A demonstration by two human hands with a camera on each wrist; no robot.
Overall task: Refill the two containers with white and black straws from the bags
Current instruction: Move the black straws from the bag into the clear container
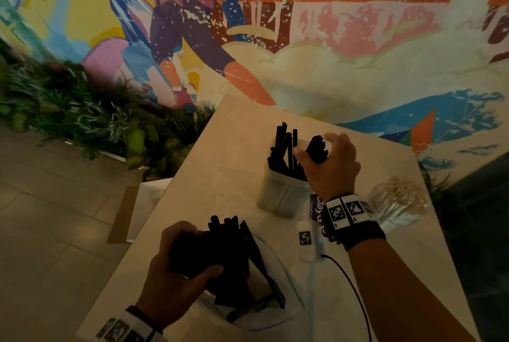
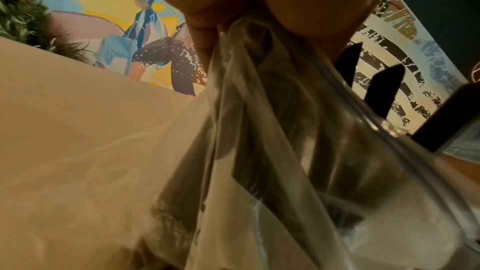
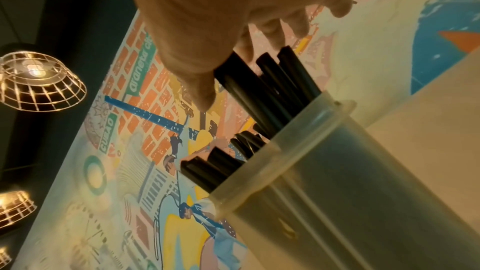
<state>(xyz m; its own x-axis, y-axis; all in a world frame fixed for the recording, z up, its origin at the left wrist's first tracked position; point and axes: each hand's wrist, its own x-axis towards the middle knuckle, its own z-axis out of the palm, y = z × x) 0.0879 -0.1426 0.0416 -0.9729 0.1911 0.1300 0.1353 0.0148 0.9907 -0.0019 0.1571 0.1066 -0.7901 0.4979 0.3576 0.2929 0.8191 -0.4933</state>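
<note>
Black straws (image 1: 319,150) are bunched in the right hand (image 1: 334,165), whose fingers (image 1: 301,155) curl round their upper ends directly above the translucent container (image 1: 281,193); their lower ends already sit inside it among others leaning against the far rim, so the bunch is probably held upright to drop in without splaying. Nearer the body, the left hand (image 1: 179,267) is clenched on the neck of a clear plastic bag (image 1: 275,311), its fingers (image 2: 205,34) gathering plastic around more black straws, likely to keep the bag steady and its mouth open for the next handful. To the right of the right wrist lies a bundle of white straws (image 1: 399,201) in clear wrap on the pale tabletop (image 1: 239,126). A second container cannot be made out; the right wrist and its tagged band cover that area. Dim light merges the bagged straws into one dark mass, so their number stays unclear.
</note>
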